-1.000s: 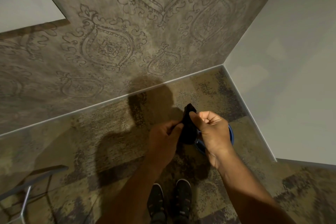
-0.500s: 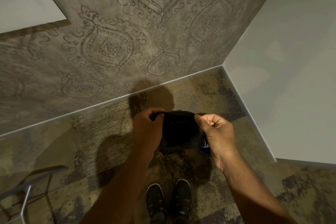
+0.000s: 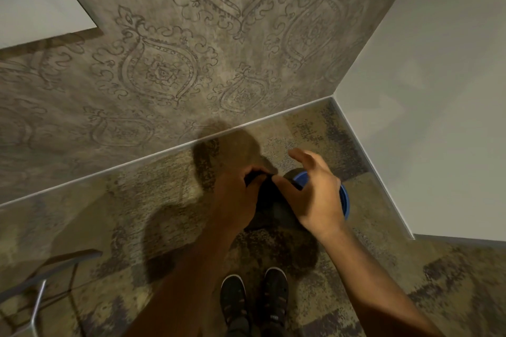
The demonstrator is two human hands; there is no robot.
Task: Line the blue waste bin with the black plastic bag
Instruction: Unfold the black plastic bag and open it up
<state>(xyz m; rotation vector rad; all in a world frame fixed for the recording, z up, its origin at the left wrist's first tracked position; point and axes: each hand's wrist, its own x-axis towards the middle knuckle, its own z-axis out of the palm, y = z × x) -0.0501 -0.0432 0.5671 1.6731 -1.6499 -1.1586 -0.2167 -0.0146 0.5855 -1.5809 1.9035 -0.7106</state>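
The blue waste bin (image 3: 344, 201) stands on the carpet near the room's corner, mostly hidden under my hands, with only part of its rim showing. The black plastic bag (image 3: 267, 198) hangs bunched above the bin's left side. My left hand (image 3: 235, 197) is closed around the bag's top edge. Just right of it, my right hand (image 3: 315, 194) hovers over the bin with its fingers spread and the index finger raised. Its thumb rests against the bag's top edge beside my left fingers.
A patterned wall (image 3: 164, 76) rises ahead and a plain pale wall (image 3: 438, 117) closes the right side, meeting in a corner behind the bin. My black shoes (image 3: 254, 304) stand on the carpet below. A metal frame (image 3: 38, 295) sits at the lower left.
The hands were apart with the bag stretched wide between them. They have now come together, the bag is bunched, and my right fingers have opened and spread above the bin.
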